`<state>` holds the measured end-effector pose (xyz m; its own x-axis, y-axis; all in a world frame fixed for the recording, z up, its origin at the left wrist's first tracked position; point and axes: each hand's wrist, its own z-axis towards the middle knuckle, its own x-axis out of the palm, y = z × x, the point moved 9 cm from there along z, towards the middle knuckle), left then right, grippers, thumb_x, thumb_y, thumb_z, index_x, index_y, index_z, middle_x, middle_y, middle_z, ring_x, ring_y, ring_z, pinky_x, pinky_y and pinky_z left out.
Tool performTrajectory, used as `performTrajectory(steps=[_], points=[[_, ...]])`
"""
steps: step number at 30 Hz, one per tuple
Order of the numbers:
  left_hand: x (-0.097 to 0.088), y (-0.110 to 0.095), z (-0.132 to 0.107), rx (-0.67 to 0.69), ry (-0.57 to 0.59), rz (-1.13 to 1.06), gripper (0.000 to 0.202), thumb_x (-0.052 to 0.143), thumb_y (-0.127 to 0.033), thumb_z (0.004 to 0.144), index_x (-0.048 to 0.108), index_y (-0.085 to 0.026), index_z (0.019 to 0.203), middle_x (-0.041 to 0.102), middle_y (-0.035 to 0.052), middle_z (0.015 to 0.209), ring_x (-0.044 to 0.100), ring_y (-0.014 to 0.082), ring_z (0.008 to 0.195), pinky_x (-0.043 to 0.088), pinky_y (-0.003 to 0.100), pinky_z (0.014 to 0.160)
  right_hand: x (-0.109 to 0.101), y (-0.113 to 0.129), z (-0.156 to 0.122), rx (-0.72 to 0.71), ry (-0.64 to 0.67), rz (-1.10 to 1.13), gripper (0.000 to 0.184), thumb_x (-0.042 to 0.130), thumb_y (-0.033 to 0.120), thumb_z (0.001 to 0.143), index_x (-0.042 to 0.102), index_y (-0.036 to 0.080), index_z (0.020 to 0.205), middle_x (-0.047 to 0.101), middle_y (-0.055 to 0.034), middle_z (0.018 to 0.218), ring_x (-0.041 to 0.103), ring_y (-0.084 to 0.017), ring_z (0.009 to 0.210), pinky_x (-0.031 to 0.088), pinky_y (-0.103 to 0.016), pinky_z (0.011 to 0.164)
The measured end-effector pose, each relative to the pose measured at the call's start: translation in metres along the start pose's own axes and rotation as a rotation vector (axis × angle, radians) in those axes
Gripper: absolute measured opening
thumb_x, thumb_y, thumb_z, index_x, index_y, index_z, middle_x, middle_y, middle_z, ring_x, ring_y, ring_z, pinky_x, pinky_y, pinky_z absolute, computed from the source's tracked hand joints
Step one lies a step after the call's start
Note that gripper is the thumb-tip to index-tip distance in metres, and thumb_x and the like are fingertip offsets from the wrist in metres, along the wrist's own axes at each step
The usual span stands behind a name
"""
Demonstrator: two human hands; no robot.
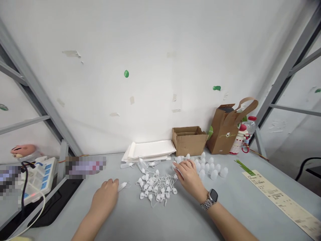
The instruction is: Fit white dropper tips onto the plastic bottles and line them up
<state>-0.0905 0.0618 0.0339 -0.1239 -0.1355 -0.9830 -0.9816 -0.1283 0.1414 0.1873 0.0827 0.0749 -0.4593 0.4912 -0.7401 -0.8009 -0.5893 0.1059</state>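
Note:
My left hand [105, 197] rests on the grey table [155, 221], fingers curled on a small white plastic cap [123, 186] with a thin loop. My right hand [189, 177], with a metal-band watch on its wrist, reaches toward a group of small white bottles [212, 167] and its fingers close on one white piece at the group's left edge. Between the hands lies a heap of several white looped caps [156, 188].
A stack of white sheets [150, 150] lies by the wall, beside an open cardboard box [189, 140] and a brown paper bag [227, 129]. A drink bottle [249, 129] stands at right. A long printed slip [283, 199] lies right. A power strip [40, 179] sits left.

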Motion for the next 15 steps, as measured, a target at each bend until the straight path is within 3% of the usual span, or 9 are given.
performTrajectory(steps=[5, 9, 12, 15], points=[[-0.032, -0.028, 0.000, 0.095, -0.165, -0.192, 0.021, 0.037, -0.014, 0.083, 0.057, -0.017, 0.090, 0.064, 0.0086, 0.094, 0.060, 0.0237, 0.087, 0.045, 0.032, 0.067, -0.004, 0.006, 0.001, 0.027, -0.004, 0.096, 0.022, 0.038, 0.021, 0.092, 0.058, 0.019, 0.102, 0.064, -0.0044, 0.079, 0.053, -0.020, 0.081, 0.035, -0.042, 0.087], [-0.055, -0.079, -0.002, 0.413, -0.371, -0.616, 0.024, 0.039, -0.021, 0.085, 0.056, -0.022, 0.102, 0.063, 0.0047, 0.102, 0.059, 0.0181, 0.095, 0.048, 0.030, 0.079, 0.002, 0.009, -0.002, 0.137, 0.044, 0.281, 0.023, 0.039, 0.027, 0.093, 0.059, 0.022, 0.085, 0.064, -0.0010, 0.074, 0.054, -0.017, 0.074, 0.040, -0.032, 0.075], [-0.053, -0.106, -0.008, 0.608, -0.462, -0.751, 0.028, 0.037, -0.020, 0.087, 0.056, -0.023, 0.107, 0.063, 0.0053, 0.100, 0.059, 0.0175, 0.093, 0.048, 0.031, 0.082, 0.011, 0.010, -0.006, 0.236, 0.114, 0.374, 0.030, 0.037, 0.030, 0.093, 0.055, 0.021, 0.071, 0.060, 0.0006, 0.068, 0.053, -0.015, 0.068, 0.040, -0.029, 0.071], [-0.041, -0.114, -0.014, 0.661, -0.487, -0.779, 0.030, 0.036, -0.019, 0.088, 0.055, -0.023, 0.110, 0.062, 0.0061, 0.099, 0.059, 0.0173, 0.091, 0.050, 0.030, 0.079, 0.017, 0.011, -0.008, 0.293, 0.167, 0.424, 0.036, 0.036, 0.033, 0.093, 0.050, 0.020, 0.064, 0.057, 0.0008, 0.063, 0.050, -0.015, 0.065, 0.039, -0.028, 0.069]])
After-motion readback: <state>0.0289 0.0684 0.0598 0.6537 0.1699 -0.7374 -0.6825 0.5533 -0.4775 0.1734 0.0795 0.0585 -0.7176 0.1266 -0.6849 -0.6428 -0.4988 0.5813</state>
